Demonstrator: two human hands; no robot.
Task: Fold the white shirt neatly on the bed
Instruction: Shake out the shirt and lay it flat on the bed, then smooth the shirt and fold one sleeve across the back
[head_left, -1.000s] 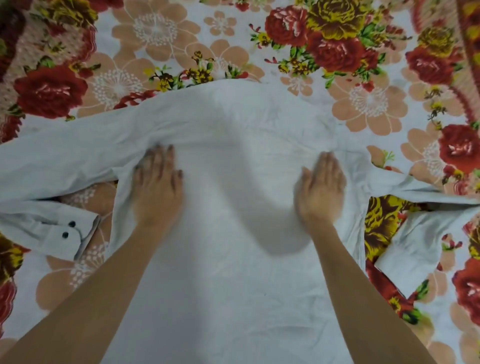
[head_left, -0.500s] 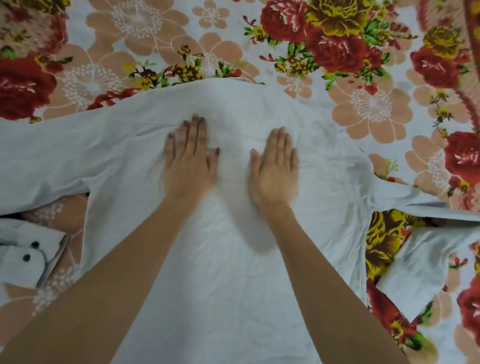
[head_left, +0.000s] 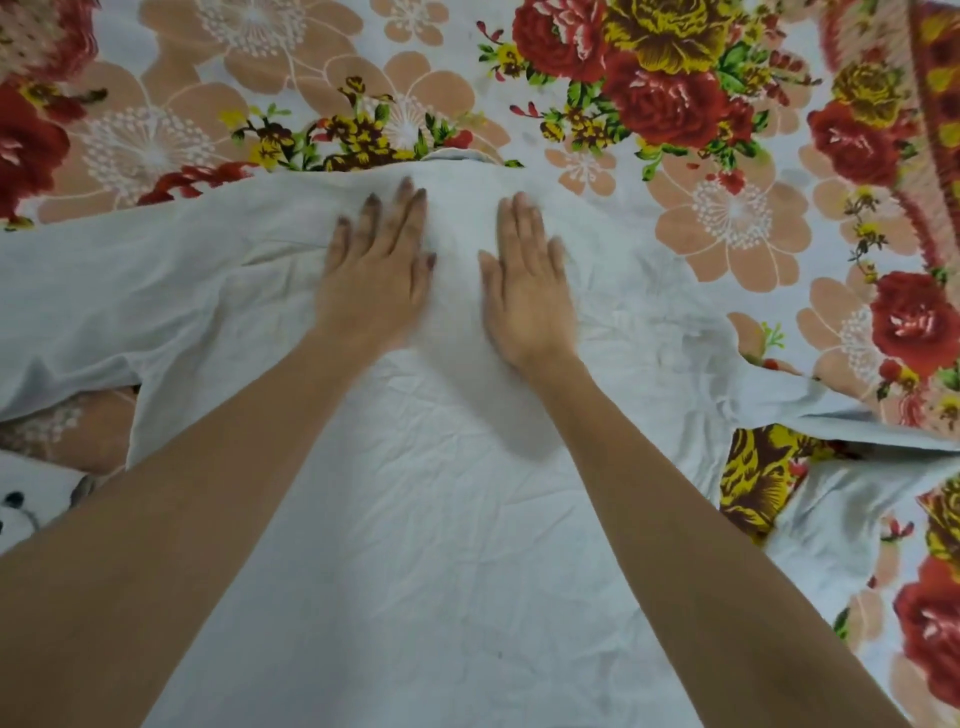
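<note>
The bed (head_left: 727, 223), printed with red, yellow and peach flowers, shows on every side of the white shirt (head_left: 441, 519). The shirt lies spread and creased across the middle of the bed, with its sleeves (head_left: 104, 291) running off to left and right. On the shirt's upper part, just short of its far edge, the left hand (head_left: 376, 280) and the right hand (head_left: 527, 291) lie palm down side by side, close but apart, their fingers (head_left: 402, 218) straight, flat on the cloth and holding nothing. A cuff (head_left: 21, 509) with dark buttons lies at the shirt's lower left.
</note>
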